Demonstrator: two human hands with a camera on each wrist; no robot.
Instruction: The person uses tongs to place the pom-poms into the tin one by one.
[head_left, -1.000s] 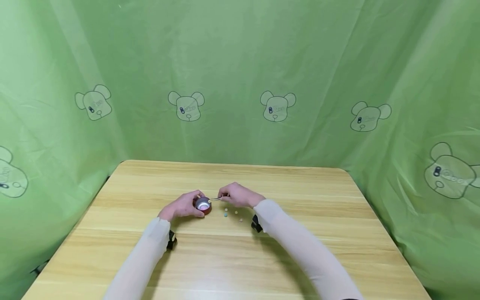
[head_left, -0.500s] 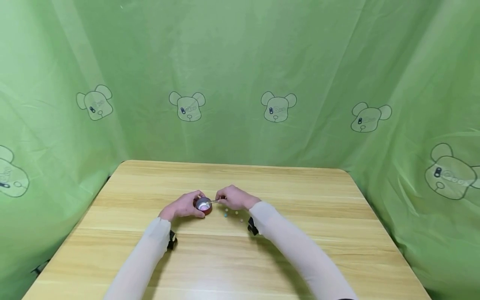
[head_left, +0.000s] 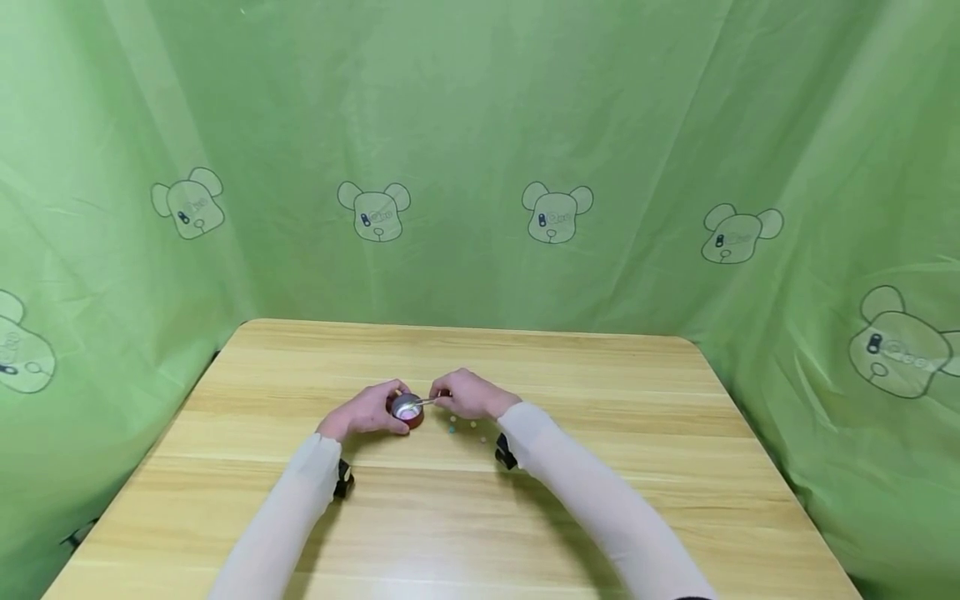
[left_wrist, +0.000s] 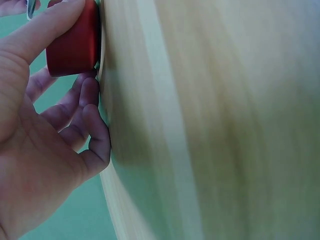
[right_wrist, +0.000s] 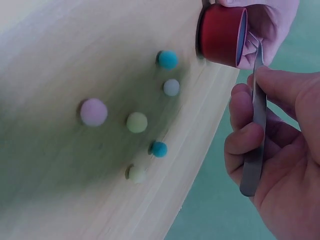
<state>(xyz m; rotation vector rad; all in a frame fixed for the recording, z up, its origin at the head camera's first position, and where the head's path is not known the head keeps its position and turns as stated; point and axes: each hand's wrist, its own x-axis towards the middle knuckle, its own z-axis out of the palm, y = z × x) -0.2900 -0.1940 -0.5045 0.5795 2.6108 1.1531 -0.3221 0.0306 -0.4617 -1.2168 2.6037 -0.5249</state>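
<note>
A small red cup [right_wrist: 220, 36] with a silvery inside stands on the table, left of centre in the head view. My left hand [head_left: 369, 411] grips it from the left, thumb on the near side and fingers round the far side. In my right hand [head_left: 471, 395] are metal tweezers [right_wrist: 256, 120], pinched between thumb and fingers. Their tips overlap the cup's mouth in the head view. Something pinkish shows inside the cup. Beside it on the table lie several small pompoms, among them a pink one [right_wrist: 93, 112], a teal one [right_wrist: 168, 59] and a pale green one [right_wrist: 137, 122].
The wooden table [head_left: 480, 517] has its far edge before a green curtain [head_left: 465, 108] printed with bear heads. The pompoms lie just in front of the right hand, between the cup and the right wrist's black camera [head_left: 506, 451].
My right hand has moved slightly left, bringing the tweezers' tips from the cup's right rim to over its mouth. My left hand and the cup have stayed in place.
</note>
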